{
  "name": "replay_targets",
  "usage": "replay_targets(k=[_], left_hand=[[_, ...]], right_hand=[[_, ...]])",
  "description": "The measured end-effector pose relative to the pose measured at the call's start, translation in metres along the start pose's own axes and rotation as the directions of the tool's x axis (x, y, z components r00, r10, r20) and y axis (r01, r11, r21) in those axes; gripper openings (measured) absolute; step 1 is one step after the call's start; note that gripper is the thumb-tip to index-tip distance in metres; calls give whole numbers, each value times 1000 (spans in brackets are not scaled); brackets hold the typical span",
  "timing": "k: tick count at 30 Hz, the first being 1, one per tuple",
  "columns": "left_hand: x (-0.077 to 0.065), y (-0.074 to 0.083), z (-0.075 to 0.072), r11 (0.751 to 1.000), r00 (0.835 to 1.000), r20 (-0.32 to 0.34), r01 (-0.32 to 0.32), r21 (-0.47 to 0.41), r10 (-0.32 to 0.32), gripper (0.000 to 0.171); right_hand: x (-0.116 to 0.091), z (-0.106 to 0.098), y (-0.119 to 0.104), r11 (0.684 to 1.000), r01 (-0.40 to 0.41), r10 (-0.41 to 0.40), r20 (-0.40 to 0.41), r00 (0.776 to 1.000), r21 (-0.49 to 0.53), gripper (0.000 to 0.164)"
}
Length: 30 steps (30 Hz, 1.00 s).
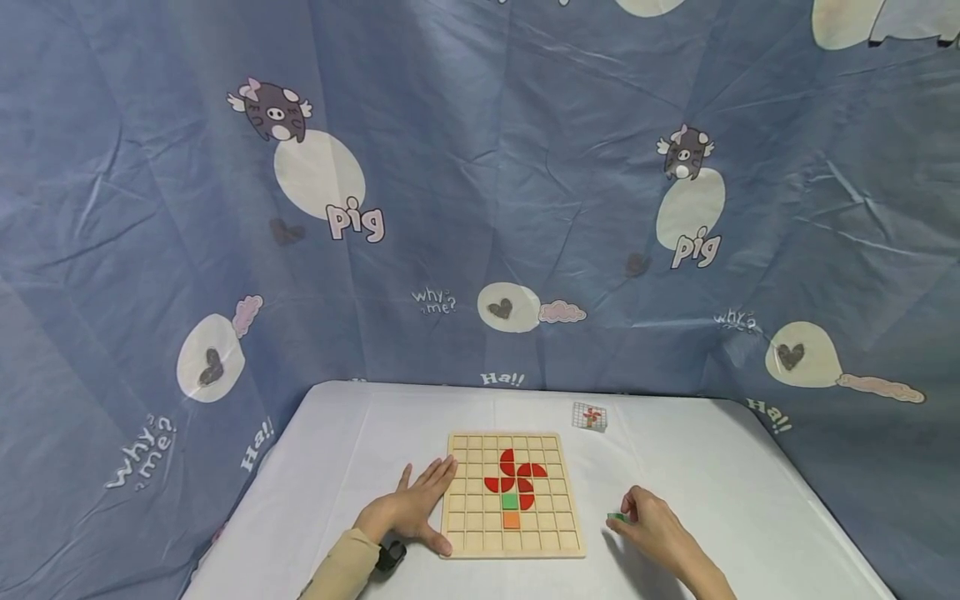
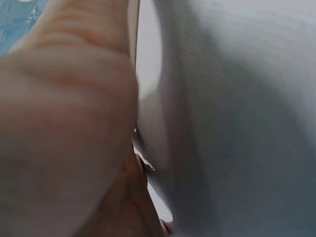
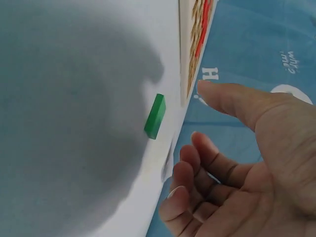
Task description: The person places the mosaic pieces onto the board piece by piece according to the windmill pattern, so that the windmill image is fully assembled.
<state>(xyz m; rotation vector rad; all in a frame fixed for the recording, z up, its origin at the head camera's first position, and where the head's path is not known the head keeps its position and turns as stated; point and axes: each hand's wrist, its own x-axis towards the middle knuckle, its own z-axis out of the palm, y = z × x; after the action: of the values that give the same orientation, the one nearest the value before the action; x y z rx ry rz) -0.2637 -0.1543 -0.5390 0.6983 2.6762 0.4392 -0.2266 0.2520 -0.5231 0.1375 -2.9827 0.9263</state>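
A square wooden grid board (image 1: 480,542) lies on the white table. Red quarter-round pieces (image 1: 507,468) form a pinwheel on it, above a green square (image 1: 510,502) and an orange square (image 1: 512,521). With fingers spread, my left hand (image 1: 411,508) rests against the board's left edge; its wrist view is mostly filled by blurred skin and table. To the right of the board, my right hand (image 1: 654,527) hovers at a green block (image 3: 155,117) lying on the table. In the right wrist view the thumb and fingertips stand apart, with the block beyond them, not gripped.
A small card (image 1: 590,417) printed with a grid and pinwheel picture stands behind the board, to the right. A blue curtain (image 1: 465,200) with pig prints hangs around the back and sides of the table (image 1: 405,417).
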Motion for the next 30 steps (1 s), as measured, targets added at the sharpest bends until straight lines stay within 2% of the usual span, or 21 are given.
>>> replay_targets(k=[11, 19, 26, 30], left_hand=[[0, -1, 1, 1000, 1000, 2, -4, -4, 4, 136], [-1, -1, 0, 1000, 1000, 1, -9, -6, 9, 136], [-2, 0, 0, 1000, 1000, 2, -13, 13, 13, 135], [-1, -1, 0, 1000, 1000, 4, -13, 13, 13, 135]], right_hand=[[3, 9, 7, 992, -96, 103, 75, 992, -87, 37], [5, 14, 10, 993, -90, 95, 61, 994, -82, 35], [9, 14, 8, 988, -129, 135, 64, 989, -89, 31], [10, 12, 6, 989, -120, 126, 64, 990, -82, 27]])
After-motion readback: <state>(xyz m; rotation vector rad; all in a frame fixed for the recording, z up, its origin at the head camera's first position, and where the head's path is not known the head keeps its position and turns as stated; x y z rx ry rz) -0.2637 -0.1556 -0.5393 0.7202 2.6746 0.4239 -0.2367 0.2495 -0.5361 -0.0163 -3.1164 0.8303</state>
